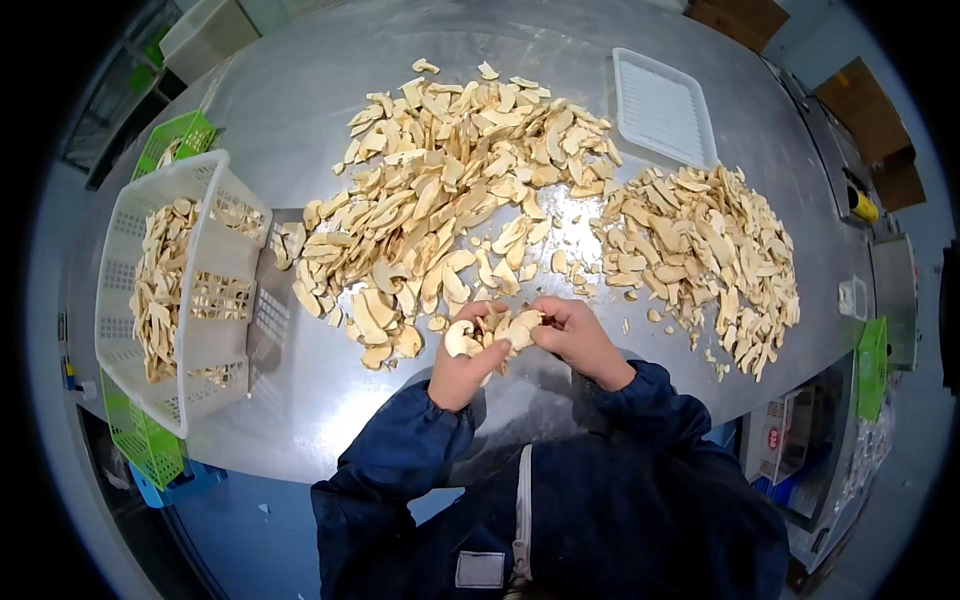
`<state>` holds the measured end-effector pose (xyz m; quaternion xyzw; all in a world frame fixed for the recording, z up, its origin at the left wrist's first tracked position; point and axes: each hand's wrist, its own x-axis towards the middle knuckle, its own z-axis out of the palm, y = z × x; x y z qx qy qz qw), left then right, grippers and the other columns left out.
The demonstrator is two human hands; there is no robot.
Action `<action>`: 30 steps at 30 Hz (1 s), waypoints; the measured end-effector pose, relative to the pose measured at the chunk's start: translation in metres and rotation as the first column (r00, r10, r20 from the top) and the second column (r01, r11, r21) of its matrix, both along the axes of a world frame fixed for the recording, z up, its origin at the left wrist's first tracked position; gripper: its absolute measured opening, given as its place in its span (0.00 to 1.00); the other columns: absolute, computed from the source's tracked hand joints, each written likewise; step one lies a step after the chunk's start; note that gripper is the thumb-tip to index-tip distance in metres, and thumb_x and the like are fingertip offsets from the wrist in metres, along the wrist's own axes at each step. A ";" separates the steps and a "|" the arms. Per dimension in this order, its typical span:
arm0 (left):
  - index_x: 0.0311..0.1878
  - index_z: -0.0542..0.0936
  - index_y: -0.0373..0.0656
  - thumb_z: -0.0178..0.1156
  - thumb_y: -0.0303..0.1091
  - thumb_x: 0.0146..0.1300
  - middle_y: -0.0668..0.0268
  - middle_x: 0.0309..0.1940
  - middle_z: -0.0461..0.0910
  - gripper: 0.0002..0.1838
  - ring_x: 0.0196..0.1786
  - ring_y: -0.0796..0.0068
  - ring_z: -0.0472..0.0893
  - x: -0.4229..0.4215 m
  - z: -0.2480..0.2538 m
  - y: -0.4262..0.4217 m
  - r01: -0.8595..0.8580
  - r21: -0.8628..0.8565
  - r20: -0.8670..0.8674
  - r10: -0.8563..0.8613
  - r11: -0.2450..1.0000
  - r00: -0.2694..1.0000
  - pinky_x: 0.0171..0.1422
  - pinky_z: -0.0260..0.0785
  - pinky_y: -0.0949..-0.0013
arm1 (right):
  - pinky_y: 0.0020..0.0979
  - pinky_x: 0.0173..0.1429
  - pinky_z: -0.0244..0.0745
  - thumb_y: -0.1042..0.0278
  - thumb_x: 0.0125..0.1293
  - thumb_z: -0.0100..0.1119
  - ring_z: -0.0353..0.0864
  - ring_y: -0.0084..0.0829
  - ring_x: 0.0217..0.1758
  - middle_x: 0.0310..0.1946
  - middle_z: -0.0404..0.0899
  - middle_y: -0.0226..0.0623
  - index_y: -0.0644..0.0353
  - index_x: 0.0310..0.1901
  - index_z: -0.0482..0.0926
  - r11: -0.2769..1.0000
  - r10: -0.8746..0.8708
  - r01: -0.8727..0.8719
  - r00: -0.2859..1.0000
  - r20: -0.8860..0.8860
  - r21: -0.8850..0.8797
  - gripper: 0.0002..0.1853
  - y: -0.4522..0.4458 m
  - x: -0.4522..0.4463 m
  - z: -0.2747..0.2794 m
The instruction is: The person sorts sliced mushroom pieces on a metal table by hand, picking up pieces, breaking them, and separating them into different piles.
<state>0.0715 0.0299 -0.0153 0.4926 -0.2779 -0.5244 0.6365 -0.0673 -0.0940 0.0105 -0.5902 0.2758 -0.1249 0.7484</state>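
Close to the table's front edge, my left hand (465, 365) is closed around several pale dried mushroom slices (491, 332). My right hand (578, 340) pinches the right end of a slice in the same cluster, its thumb and fingers together. Just beyond both hands spreads a large pile of dried mushroom slices (440, 190), with loose pieces reaching down to the left hand. To the right lies a second pile of slices (705, 255), which look smaller. The undersides of the held slices are hidden by my fingers.
A white perforated basket (215, 290) holding mushroom slices stands at the left, with green baskets (145, 435) by it. A shallow white tray (664, 105) rests at the back right of the metal table (300, 70). Cardboard boxes (870, 120) are beyond the right edge.
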 end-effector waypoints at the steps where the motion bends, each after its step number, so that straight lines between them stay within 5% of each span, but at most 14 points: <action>1: 0.55 0.67 0.37 0.58 0.24 0.56 0.64 0.48 0.72 0.22 0.48 0.78 0.72 0.001 0.002 0.000 0.013 0.005 -0.026 -0.013 1.000 1.000 0.54 0.65 0.74 | 0.17 0.25 0.54 0.73 0.57 0.53 0.60 0.10 0.22 0.21 0.68 0.20 0.64 0.37 0.77 1.000 0.023 -0.023 0.999 0.025 -0.020 0.07 -0.001 -0.001 -0.002; 3: 0.55 0.67 0.37 0.57 0.24 0.55 0.64 0.47 0.72 0.22 0.48 0.77 0.72 0.000 0.005 -0.003 -0.015 -0.005 -0.215 0.013 1.000 0.977 0.54 0.64 0.73 | 0.17 0.23 0.53 0.72 0.59 0.53 0.59 0.11 0.20 0.20 0.69 0.22 0.64 0.39 0.76 0.996 0.074 -0.069 0.995 0.074 -0.061 0.08 -0.005 -0.003 -0.004; 4: 0.55 0.68 0.37 0.57 0.23 0.54 0.65 0.46 0.72 0.23 0.48 0.77 0.72 0.000 0.006 -0.003 -0.030 -0.008 -0.307 0.026 1.000 0.951 0.55 0.64 0.73 | 0.17 0.23 0.54 0.72 0.60 0.52 0.60 0.12 0.19 0.21 0.70 0.24 0.64 0.39 0.77 0.998 -0.050 0.045 0.995 0.086 0.052 0.08 -0.010 -0.005 -0.004; 6: 0.55 0.68 0.37 0.57 0.23 0.53 0.65 0.46 0.72 0.23 0.48 0.77 0.72 0.000 0.009 -0.004 -0.073 -0.025 -0.301 0.062 0.997 0.952 0.56 0.64 0.72 | 0.16 0.22 0.55 0.72 0.60 0.51 0.62 0.13 0.18 0.23 0.74 0.27 0.65 0.40 0.77 0.925 -0.291 0.263 0.954 0.068 0.274 0.09 -0.021 -0.008 -0.001; 9: 0.55 0.67 0.36 0.56 0.23 0.53 0.64 0.47 0.72 0.24 0.49 0.76 0.72 -0.001 0.009 -0.004 -0.083 -0.027 -0.317 0.070 0.996 0.946 0.56 0.64 0.71 | 0.16 0.19 0.53 0.68 0.64 0.49 0.61 0.14 0.15 0.22 0.75 0.29 0.64 0.41 0.76 0.905 -0.288 0.232 0.951 0.113 0.356 0.11 -0.026 -0.011 0.017; 14: 0.55 0.67 0.36 0.56 0.21 0.53 0.62 0.50 0.71 0.24 0.50 0.74 0.72 0.000 0.011 -0.003 0.000 0.025 -0.339 0.009 1.000 0.941 0.57 0.65 0.70 | 0.17 0.20 0.52 0.67 0.65 0.47 0.60 0.13 0.15 0.18 0.71 0.28 0.64 0.32 0.75 1.000 0.020 -0.020 1.000 -0.016 0.000 0.10 -0.001 0.000 0.002; 17: 0.57 0.66 0.37 0.56 0.21 0.54 0.61 0.51 0.71 0.25 0.50 0.73 0.73 0.003 0.001 -0.001 0.063 0.010 -0.431 -0.052 0.998 0.901 0.56 0.66 0.69 | 0.18 0.19 0.51 0.64 0.68 0.44 0.58 0.14 0.13 0.14 0.68 0.28 0.65 0.35 0.74 0.982 -0.144 0.145 0.989 -0.012 0.122 0.13 -0.004 -0.001 0.003; 18: 0.58 0.65 0.37 0.56 0.21 0.54 0.61 0.51 0.71 0.26 0.50 0.72 0.73 0.004 -0.005 0.000 0.034 0.004 -0.488 -0.028 0.999 0.872 0.56 0.67 0.69 | 0.20 0.17 0.51 0.59 0.71 0.38 0.55 0.16 0.11 0.12 0.64 0.28 0.66 0.39 0.74 0.870 -0.299 0.201 0.941 0.156 0.449 0.18 -0.008 -0.002 0.006; 21: 0.56 0.65 0.40 0.56 0.22 0.55 0.63 0.51 0.69 0.24 0.51 0.72 0.73 0.007 -0.008 0.000 -0.008 -0.022 -0.633 -0.008 1.000 0.774 0.55 0.69 0.67 | 0.19 0.16 0.49 0.58 0.71 0.37 0.54 0.18 0.11 0.12 0.62 0.27 0.67 0.43 0.73 0.768 -0.224 -0.022 0.927 0.301 0.640 0.19 -0.018 -0.006 0.004; 25: 0.54 0.66 0.41 0.55 0.22 0.57 0.64 0.51 0.69 0.20 0.51 0.72 0.72 0.010 -0.008 0.001 0.016 0.001 -0.671 -0.011 1.000 0.741 0.56 0.67 0.66 | 0.17 0.18 0.53 0.61 0.67 0.46 0.61 0.14 0.14 0.15 0.69 0.24 0.63 0.37 0.76 0.982 0.146 -0.145 0.989 -0.004 0.124 0.14 -0.002 -0.003 0.010; 30: 0.55 0.67 0.40 0.55 0.21 0.56 0.64 0.47 0.72 0.21 0.47 0.75 0.73 0.001 -0.003 -0.003 -0.121 0.080 -0.466 0.144 0.989 0.873 0.56 0.65 0.70 | 0.17 0.23 0.58 0.70 0.60 0.57 0.66 0.11 0.20 0.18 0.71 0.22 0.63 0.33 0.76 0.995 0.096 -0.096 0.995 0.004 0.018 0.06 0.005 -0.003 0.013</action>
